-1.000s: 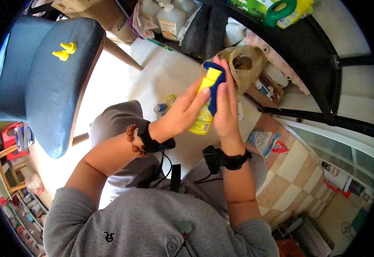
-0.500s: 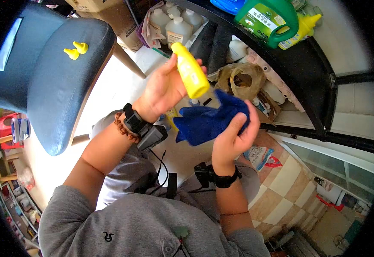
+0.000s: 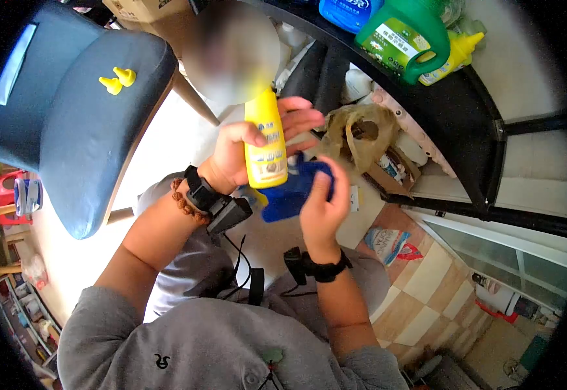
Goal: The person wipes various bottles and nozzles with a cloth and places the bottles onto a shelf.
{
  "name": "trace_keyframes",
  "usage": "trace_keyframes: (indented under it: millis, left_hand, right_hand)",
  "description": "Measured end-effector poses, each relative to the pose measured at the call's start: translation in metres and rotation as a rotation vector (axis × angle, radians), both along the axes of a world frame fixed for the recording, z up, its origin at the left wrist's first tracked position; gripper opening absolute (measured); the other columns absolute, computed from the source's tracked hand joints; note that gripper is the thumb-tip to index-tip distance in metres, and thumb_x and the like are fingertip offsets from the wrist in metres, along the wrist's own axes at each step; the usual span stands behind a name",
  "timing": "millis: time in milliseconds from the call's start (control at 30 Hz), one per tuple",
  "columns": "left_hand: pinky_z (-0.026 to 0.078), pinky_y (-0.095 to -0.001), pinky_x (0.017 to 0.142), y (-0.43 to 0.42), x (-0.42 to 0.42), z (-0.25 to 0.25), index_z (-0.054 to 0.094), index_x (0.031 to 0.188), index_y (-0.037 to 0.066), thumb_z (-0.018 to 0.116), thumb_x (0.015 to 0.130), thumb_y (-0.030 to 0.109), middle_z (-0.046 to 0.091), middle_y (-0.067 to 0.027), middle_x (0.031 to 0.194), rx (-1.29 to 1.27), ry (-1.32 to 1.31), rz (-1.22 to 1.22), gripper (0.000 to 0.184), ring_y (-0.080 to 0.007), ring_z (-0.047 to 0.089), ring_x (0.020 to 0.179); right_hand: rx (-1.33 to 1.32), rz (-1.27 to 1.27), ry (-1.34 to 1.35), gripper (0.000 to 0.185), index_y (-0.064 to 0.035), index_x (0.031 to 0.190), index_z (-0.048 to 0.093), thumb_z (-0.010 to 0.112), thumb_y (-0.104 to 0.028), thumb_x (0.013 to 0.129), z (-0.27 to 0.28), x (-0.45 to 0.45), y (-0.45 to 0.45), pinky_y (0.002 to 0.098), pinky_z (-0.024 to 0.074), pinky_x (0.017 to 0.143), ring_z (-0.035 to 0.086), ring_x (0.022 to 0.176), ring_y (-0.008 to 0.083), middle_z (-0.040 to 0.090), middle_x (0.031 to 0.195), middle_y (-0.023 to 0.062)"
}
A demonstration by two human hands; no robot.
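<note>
My left hand (image 3: 233, 153) grips a yellow plastic bottle (image 3: 266, 146), thumb on its front and fingers stretched past its far side. The bottle stands nearly upright with its printed label facing me. A blurred patch hides its top. In my right hand (image 3: 324, 211) a dark blue cloth (image 3: 287, 200) is pinched between thumb and fingers. The cloth hangs just below and right of the bottle's base, partly behind it. Two yellow nozzle caps (image 3: 118, 80) lie on the blue chair seat (image 3: 95, 136) to the left.
On the black shelf (image 3: 475, 110) at upper right stand a green jug (image 3: 404, 39), a blue bottle (image 3: 350, 12) and another yellow bottle (image 3: 452, 57). Beneath it sit a plastic bag (image 3: 355, 127) and a cardboard box (image 3: 394, 172). A printed packet (image 3: 387, 242) lies on the tiled floor.
The yellow bottle has come down and turned from tilted to nearly upright, its label now showing. My right hand has moved left with the blue cloth, closer to the bottle.
</note>
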State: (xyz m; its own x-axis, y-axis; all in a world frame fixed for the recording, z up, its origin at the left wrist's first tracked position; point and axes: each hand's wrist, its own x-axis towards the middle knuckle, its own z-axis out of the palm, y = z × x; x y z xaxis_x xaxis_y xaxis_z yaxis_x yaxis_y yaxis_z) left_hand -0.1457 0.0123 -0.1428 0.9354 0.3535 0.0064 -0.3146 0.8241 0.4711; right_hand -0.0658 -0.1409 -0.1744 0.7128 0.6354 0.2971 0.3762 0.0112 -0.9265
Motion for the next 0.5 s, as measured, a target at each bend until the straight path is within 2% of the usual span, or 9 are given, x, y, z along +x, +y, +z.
trace_keyframes:
  millis: [67, 100, 200, 233, 267, 300, 367, 433, 500]
  left_hand:
    - [0.022, -0.0395, 0.112, -0.002, 0.000, 0.003, 0.042, 0.135, 0.007, 0.058, 0.054, 0.016, 0.045, -0.0131, 0.139, 0.138, 0.018, -0.094, 0.083, -0.0226, 0.041, 0.130]
    - [0.020, -0.0380, 0.115, -0.004, 0.002, 0.005, 0.027, 0.145, 0.007, 0.064, 0.049, 0.018, 0.033, -0.0181, 0.147, 0.153, 0.084, -0.147, 0.104, -0.0274, 0.034, 0.136]
    - [0.023, -0.0373, 0.114, -0.032, 0.008, -0.014, 0.015, 0.149, 0.010, 0.064, 0.047, 0.012, 0.032, -0.0171, 0.148, 0.138, 0.061, -0.278, 0.113, -0.0269, 0.034, 0.136]
    - [0.025, -0.0371, 0.113, -0.036, 0.007, -0.012, 0.009, 0.150, 0.013, 0.063, 0.049, 0.008, 0.030, -0.0171, 0.149, 0.186, 0.102, -0.316, 0.114, -0.0268, 0.034, 0.136]
    - [0.027, -0.0369, 0.112, -0.041, 0.006, -0.008, 0.004, 0.151, 0.016, 0.061, 0.051, 0.004, 0.028, -0.0171, 0.150, 0.235, 0.141, -0.356, 0.116, -0.0268, 0.035, 0.135]
    - [0.032, -0.0352, 0.107, -0.047, 0.004, -0.013, 0.013, 0.149, 0.014, 0.060, 0.054, 0.003, 0.037, -0.0162, 0.143, 0.251, 0.155, -0.336, 0.107, -0.0246, 0.041, 0.128]
    - [0.041, -0.0317, 0.092, -0.045, 0.000, -0.018, 0.027, 0.143, 0.010, 0.059, 0.060, 0.001, 0.050, -0.0117, 0.125, 0.478, 0.192, -0.360, 0.089, -0.0199, 0.050, 0.109]
    - [0.046, -0.0284, 0.071, -0.036, -0.008, -0.017, 0.038, 0.134, 0.006, 0.059, 0.065, 0.002, 0.057, -0.0044, 0.103, 0.898, 0.237, -0.449, 0.072, -0.0147, 0.055, 0.086]
    - [0.045, -0.0286, 0.065, -0.031, -0.007, -0.016, 0.043, 0.123, 0.005, 0.059, 0.067, 0.004, 0.057, -0.0054, 0.093, 1.052, 0.261, -0.469, 0.058, -0.0144, 0.053, 0.078]
  right_hand:
    - [0.096, -0.074, -0.032, 0.021, 0.0024, 0.114, 0.054, 0.047, -0.007, 0.096, 0.021, 0.004, 0.001, 0.0305, 0.0421, 0.091, 0.055, 0.102, 0.0183, 0.058, 0.111, 0.0119]
    - [0.120, -0.057, -0.015, 0.023, 0.0033, 0.116, 0.051, 0.049, -0.007, 0.096, 0.028, 0.005, 0.000, 0.0320, 0.0407, 0.094, 0.053, 0.105, 0.0195, 0.056, 0.116, 0.0137]
    - [0.307, 0.143, -0.057, 0.022, 0.0029, 0.114, 0.053, 0.051, -0.004, 0.094, 0.035, 0.007, 0.006, 0.0351, 0.0399, 0.098, 0.054, 0.109, 0.0231, 0.056, 0.119, 0.0144]
    - [0.222, 0.136, -0.243, 0.019, 0.0029, 0.109, 0.057, 0.054, -0.001, 0.091, 0.041, 0.009, 0.005, 0.0389, 0.0391, 0.100, 0.054, 0.113, 0.0277, 0.058, 0.119, 0.0145]
    - [0.231, 0.158, -0.272, 0.018, 0.0038, 0.105, 0.061, 0.055, 0.000, 0.089, 0.044, 0.009, 0.005, 0.0392, 0.0389, 0.101, 0.054, 0.115, 0.0292, 0.059, 0.119, 0.0154]
    - [0.222, 0.177, -0.207, 0.019, 0.0039, 0.106, 0.062, 0.056, 0.000, 0.088, 0.042, 0.009, 0.004, 0.0397, 0.0371, 0.102, 0.054, 0.116, 0.0295, 0.059, 0.119, 0.0154]
    - [0.173, 0.172, -0.120, 0.021, 0.0030, 0.107, 0.062, 0.057, -0.002, 0.088, 0.036, 0.012, 0.005, 0.0423, 0.0330, 0.105, 0.052, 0.118, 0.0320, 0.061, 0.118, 0.0148]
    - [0.087, 0.115, -0.075, 0.023, 0.0010, 0.109, 0.063, 0.057, -0.005, 0.088, 0.028, 0.020, 0.010, 0.0463, 0.0286, 0.108, 0.050, 0.120, 0.0363, 0.062, 0.115, 0.0138]
    - [-0.010, 0.139, -0.226, 0.025, 0.0007, 0.112, 0.061, 0.057, -0.006, 0.088, 0.026, 0.029, 0.008, 0.0476, 0.0246, 0.110, 0.043, 0.126, 0.0372, 0.061, 0.118, 0.0131]
